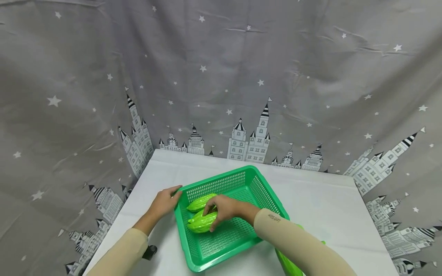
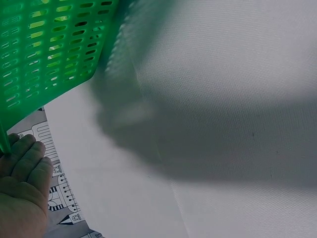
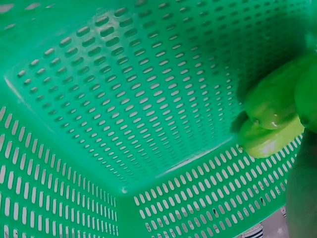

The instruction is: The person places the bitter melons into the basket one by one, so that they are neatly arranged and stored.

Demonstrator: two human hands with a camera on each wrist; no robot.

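Observation:
A green perforated plastic basket (image 1: pixel 238 232) stands on the white-covered table, turned at a slant. Ridged, bright green gourds lie in its left part, one (image 1: pixel 202 202) toward the back and another (image 1: pixel 203 224) in front. My right hand (image 1: pixel 224 209) reaches down into the basket and grips the front gourd between thumb and fingers. Shadow darkens that hand in the right wrist view, where the gourds (image 3: pixel 277 96) appear at the right. At the back left corner, my left hand (image 1: pixel 165 201) holds the basket rim; its fingers (image 2: pixel 29 163) lie outside the wall.
More green produce (image 1: pixel 289 263) lies right of the basket, partly hidden under my right forearm. A small black object (image 1: pixel 150 252) shows beside the left sleeve. Grey curtain (image 1: pixel 214 76) with stars and castles hangs behind the white table (image 1: pixel 321 199).

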